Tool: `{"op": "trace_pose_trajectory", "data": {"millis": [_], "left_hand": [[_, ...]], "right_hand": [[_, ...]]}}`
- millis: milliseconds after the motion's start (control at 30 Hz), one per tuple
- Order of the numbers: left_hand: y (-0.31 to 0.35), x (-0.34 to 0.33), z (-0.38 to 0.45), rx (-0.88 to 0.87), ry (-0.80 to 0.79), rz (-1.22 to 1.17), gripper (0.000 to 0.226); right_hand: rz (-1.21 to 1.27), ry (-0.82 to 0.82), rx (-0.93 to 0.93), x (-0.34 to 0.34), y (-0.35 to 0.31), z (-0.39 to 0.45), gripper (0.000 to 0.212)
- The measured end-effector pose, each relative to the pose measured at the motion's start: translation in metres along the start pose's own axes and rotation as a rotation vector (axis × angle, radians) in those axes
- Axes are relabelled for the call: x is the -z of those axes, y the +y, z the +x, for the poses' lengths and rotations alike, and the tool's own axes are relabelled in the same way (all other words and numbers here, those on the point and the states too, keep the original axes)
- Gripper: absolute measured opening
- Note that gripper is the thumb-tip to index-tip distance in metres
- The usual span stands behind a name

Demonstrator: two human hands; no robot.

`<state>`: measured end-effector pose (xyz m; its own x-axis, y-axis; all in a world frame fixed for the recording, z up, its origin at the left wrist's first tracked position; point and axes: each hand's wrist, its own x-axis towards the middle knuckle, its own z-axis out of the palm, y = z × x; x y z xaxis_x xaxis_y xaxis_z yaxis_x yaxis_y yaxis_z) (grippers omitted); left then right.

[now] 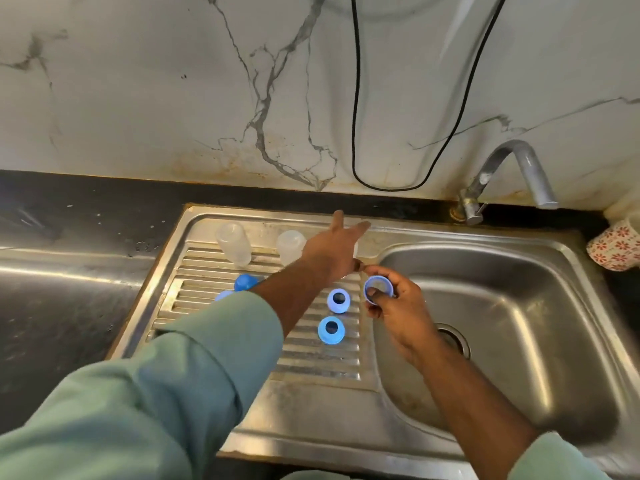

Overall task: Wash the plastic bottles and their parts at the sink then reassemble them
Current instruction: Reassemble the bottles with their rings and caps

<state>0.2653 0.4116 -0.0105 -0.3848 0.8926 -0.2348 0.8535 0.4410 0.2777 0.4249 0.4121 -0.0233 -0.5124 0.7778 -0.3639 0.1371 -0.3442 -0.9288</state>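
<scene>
Two clear plastic bottles stand upside down at the back of the steel drainboard, one at the left and one in the middle. My left hand stretches over the drainboard with its fingers spread, beside the middle bottle; whatever lies behind it is hidden. My right hand holds a blue ring-shaped cap at the sink basin's left edge, a finger pressed into it. Two more blue ring caps lie on the ribs. A blue domed cover and a paler one peek out beside my left sleeve.
The sink basin with its drain lies at the right, under a steel tap. A red-flowered cup stands at the far right edge. A black cable hangs down the marble wall. Dark countertop extends to the left.
</scene>
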Motion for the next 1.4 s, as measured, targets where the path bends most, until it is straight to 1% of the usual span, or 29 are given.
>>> {"op": "trace_pose_trajectory", "data": {"millis": [67, 133, 200, 233, 300, 333, 367, 400, 433, 467, 500, 533, 567, 600, 633, 667, 700, 767, 867, 967, 1033, 1100, 1167, 1233, 1333, 1400], "left_hand": [[0.002, -0.005, 0.010, 0.014, 0.001, 0.037, 0.073], [0.000, -0.007, 0.008, 0.058, 0.053, -0.012, 0.063], [-0.002, -0.003, -0.006, 0.117, 0.126, -0.171, 0.057], [-0.004, 0.001, -0.017, 0.144, 0.175, -0.287, 0.053], [-0.012, 0.012, -0.047, 0.189, 0.295, -0.533, 0.045], [-0.015, 0.018, -0.066, 0.191, 0.380, -0.632, 0.043], [-0.020, 0.025, -0.086, 0.167, 0.467, -0.667, 0.044], [-0.027, 0.029, -0.103, 0.129, 0.514, -0.630, 0.045], [-0.034, 0.034, -0.119, 0.090, 0.486, -0.525, 0.047], [-0.040, 0.036, -0.130, 0.081, 0.379, -0.397, 0.048], [-0.046, 0.039, -0.137, 0.109, 0.258, -0.292, 0.046], [-0.055, 0.041, -0.144, 0.147, 0.194, -0.276, 0.044], [-0.060, 0.045, -0.151, 0.170, 0.203, -0.337, 0.042], [-0.067, 0.054, -0.155, 0.174, 0.254, -0.472, 0.040], [-0.071, 0.063, -0.157, 0.188, 0.299, -0.671, 0.037], [-0.075, 0.070, -0.160, 0.216, 0.292, -0.896, 0.034], [-0.081, 0.077, -0.166, 0.242, 0.242, -1.084, 0.032], [-0.097, 0.080, -0.177, 0.275, 0.148, -1.308, 0.030], [-0.125, 0.081, -0.191, 0.278, 0.031, -1.625, 0.032], [-0.148, 0.085, -0.204, 0.249, -0.102, -1.751, 0.053], [-0.162, 0.086, -0.209, 0.247, -0.183, -1.789, 0.059], [-0.175, 0.089, -0.211, 0.254, -0.227, -1.793, 0.059], [-0.182, 0.092, -0.213, 0.267, -0.246, -1.775, 0.060], [-0.188, 0.095, -0.217, 0.268, -0.260, -1.758, 0.059], [-0.195, 0.099, -0.222, 0.198, -0.268, -1.762, 0.050], [-0.200, 0.100, -0.223, 0.109, -0.242, -1.805, 0.041]], "right_hand": [[0.145, 0.001, -0.047, 0.006, -0.002, 0.004, 0.029], [0.280, -0.017, -0.102, 0.012, -0.006, 0.006, 0.024], [0.286, -0.034, -0.105, 0.017, -0.010, 0.010, 0.025], [0.277, -0.034, -0.078, 0.019, -0.012, 0.011, 0.030], [0.222, -0.016, 0.030, 0.025, -0.017, 0.010, 0.055], [0.132, 0.009, 0.128, 0.027, -0.021, 0.006, 0.066], [0.004, 0.050, 0.268, 0.028, -0.025, 0.002, 0.069], [-0.147, 0.084, 0.425, 0.029, -0.028, 0.000, 0.065], [-0.305, 0.098, 0.555, 0.028, -0.030, -0.003, 0.056], [-0.454, 0.076, 0.624, 0.025, -0.031, -0.004, 0.048], [-0.578, 0.016, 0.625, 0.022, -0.031, -0.004, 0.042], [-0.675, -0.047, 0.584, 0.016, -0.029, -0.009, 0.039], [-0.706, -0.074, 0.556, 0.010, -0.028, -0.013, 0.037], [-0.663, -0.057, 0.557, 0.001, -0.028, -0.018, 0.036], [-0.574, -0.027, 0.557, -0.006, -0.032, -0.025, 0.035], [-0.474, -0.014, 0.552, -0.014, -0.036, -0.033, 0.035], [-0.395, -0.005, 0.536, -0.026, -0.041, -0.042, 0.034], [-0.279, -0.012, 0.504, -0.045, -0.048, -0.056, 0.036], [-0.241, -0.085, 0.467, -0.069, -0.059, -0.071, 0.039], [-0.233, -0.230, 0.442, -0.090, -0.065, -0.084, 0.042], [-0.224, -0.253, 0.424, -0.105, -0.068, -0.090, 0.044], [-0.204, -0.256, 0.439, -0.119, -0.069, -0.094, 0.045], [-0.185, -0.297, 0.465, -0.131, -0.070, -0.099, 0.045], [-0.222, -0.310, 0.469, -0.142, -0.072, -0.105, 0.046], [-0.351, -0.272, 0.465, -0.151, -0.078, -0.112, 0.044], [-0.367, -0.198, 0.455, -0.154, -0.079, -0.114, 0.033]]}}
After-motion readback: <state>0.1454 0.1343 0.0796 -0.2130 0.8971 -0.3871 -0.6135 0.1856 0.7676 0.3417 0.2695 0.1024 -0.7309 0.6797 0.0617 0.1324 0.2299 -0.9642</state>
